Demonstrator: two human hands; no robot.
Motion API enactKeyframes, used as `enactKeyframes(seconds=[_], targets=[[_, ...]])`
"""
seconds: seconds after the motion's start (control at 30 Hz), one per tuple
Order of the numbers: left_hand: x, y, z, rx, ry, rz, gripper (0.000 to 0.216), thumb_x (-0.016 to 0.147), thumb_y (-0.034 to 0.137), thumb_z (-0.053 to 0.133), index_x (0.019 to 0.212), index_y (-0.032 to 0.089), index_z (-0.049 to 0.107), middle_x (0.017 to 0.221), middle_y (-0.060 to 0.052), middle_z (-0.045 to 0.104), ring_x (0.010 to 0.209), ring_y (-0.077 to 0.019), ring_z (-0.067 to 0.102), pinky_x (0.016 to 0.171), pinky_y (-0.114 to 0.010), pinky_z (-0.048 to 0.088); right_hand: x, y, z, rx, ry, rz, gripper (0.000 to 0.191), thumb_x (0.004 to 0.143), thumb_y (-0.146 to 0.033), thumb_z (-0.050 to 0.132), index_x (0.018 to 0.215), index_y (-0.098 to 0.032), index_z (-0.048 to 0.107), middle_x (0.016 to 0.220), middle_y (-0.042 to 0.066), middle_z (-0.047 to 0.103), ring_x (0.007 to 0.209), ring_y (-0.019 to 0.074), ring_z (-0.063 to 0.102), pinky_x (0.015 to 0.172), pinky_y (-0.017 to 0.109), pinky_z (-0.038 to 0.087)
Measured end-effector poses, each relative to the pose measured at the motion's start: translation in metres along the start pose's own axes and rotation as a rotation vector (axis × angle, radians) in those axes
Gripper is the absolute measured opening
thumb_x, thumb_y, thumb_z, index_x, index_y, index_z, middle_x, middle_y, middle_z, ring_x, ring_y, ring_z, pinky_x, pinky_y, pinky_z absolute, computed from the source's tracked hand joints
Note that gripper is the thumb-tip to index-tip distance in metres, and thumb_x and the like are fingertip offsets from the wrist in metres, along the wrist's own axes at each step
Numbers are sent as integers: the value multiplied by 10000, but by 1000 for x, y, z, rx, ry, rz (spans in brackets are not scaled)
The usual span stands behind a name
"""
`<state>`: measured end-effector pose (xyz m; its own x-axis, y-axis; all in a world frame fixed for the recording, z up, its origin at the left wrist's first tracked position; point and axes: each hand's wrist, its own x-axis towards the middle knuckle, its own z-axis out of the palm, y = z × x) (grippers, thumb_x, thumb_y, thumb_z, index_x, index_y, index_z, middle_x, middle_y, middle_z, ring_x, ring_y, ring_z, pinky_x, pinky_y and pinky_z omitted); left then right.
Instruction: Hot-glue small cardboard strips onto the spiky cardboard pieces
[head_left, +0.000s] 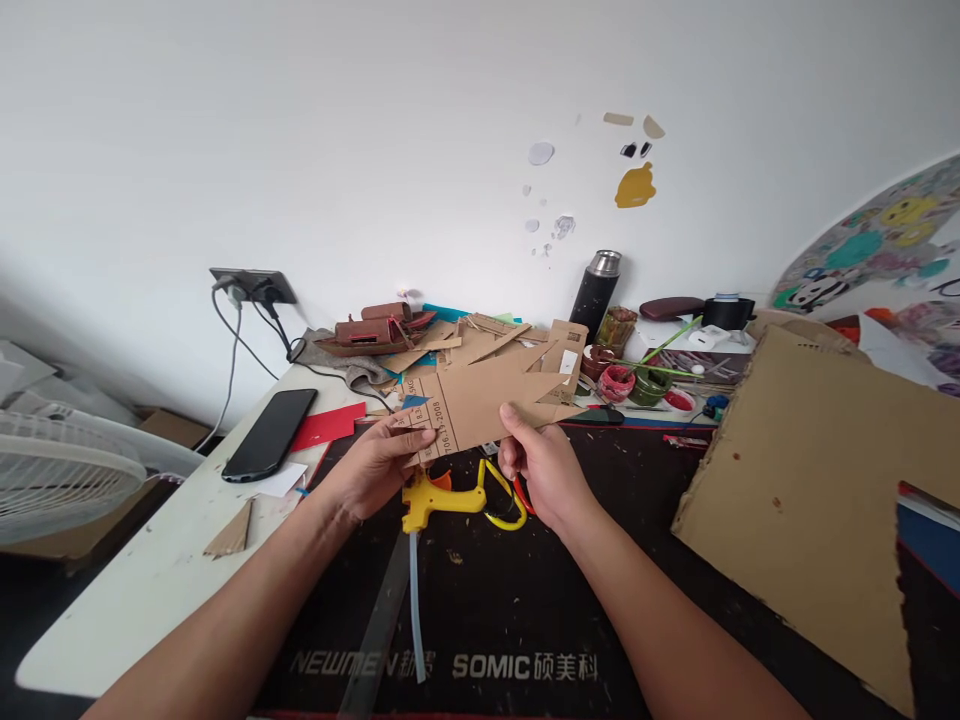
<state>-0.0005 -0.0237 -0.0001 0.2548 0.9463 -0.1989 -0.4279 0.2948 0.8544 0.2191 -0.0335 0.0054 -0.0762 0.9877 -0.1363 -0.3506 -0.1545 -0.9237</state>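
Observation:
My left hand point(379, 462) and my right hand point(541, 468) together hold a brown cardboard cut-out point(480, 405) with pointed, jagged ends on its right side and printed numbers near its left end. The left hand pinches the left end, the right hand pinches the lower edge. The piece hangs above a black desk mat point(525, 620). Just below it lie a yellow glue gun point(439, 497) with a clear glue stick and yellow-handled scissors point(504, 500).
A large cardboard sheet point(810, 500) with a cut-out corner lies at the right. Behind are cardboard scraps point(480, 340), paint jars point(634, 380), a black flask point(596, 290) and a brown model boat point(375, 328). A phone point(270, 433), a red card and a fan point(60, 475) are at the left.

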Motion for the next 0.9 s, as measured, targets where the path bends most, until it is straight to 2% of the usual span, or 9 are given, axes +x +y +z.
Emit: enactKeyframes(seconds=[0.2,0.27,0.33,0.4,0.53,0.63,0.7,0.8,0.9], targets=[[-5,8,3,51,-19,25,315,703,231,994,974,154,852,977,-113,822,710,-156,694,594,-244,533,-1,-3,1,61,33,12,620,713,-695,921,552,-229,546,459,-28,491,427,118,448,445,288,326],[-7,15,0,94,-4,80,313,708,250,996,980,176,859,876,-84,799,622,-137,630,531,-243,469,0,-5,0,91,63,3,614,710,-664,935,561,-234,522,453,-42,469,420,113,439,442,288,316],[-7,23,-6,155,37,160,329,700,290,1007,982,200,864,693,-23,708,544,-115,542,484,-227,391,1,-8,-1,124,87,-3,614,703,-632,947,566,-238,496,450,-51,453,413,105,419,438,289,296],[-7,30,-14,248,108,247,375,705,366,1008,1012,202,871,648,-4,665,537,-108,511,482,-220,369,3,-9,-3,153,105,2,585,690,-605,961,601,-236,516,450,-63,443,408,100,405,433,288,277],[-6,40,-25,605,220,318,456,721,508,972,1048,204,876,775,-48,772,577,-130,552,549,-250,442,4,-11,-4,179,119,28,554,656,-601,986,664,-229,575,446,-80,427,408,99,398,423,278,275],[-8,45,-26,864,253,348,496,749,633,902,1039,232,877,946,-76,838,788,-216,698,692,-292,543,2,-11,-3,183,110,29,572,639,-609,994,661,-227,569,447,-83,429,412,96,396,419,266,291],[-11,48,-24,932,253,348,533,809,693,828,1076,233,865,1006,-78,841,869,-238,721,755,-311,565,1,-11,-2,181,105,25,567,642,-609,993,675,-224,578,448,-86,432,413,92,394,419,255,302],[-17,50,-21,900,185,327,596,898,745,720,1097,196,842,900,-71,802,736,-192,658,701,-303,535,1,-10,-2,178,104,27,562,645,-607,990,684,-218,587,449,-88,438,411,88,395,417,242,307],[-19,50,-19,879,116,330,644,916,797,662,952,174,821,773,-56,731,677,-168,591,653,-285,485,3,-8,-2,172,102,33,572,649,-606,987,663,-218,566,453,-86,439,410,87,399,417,238,309]])
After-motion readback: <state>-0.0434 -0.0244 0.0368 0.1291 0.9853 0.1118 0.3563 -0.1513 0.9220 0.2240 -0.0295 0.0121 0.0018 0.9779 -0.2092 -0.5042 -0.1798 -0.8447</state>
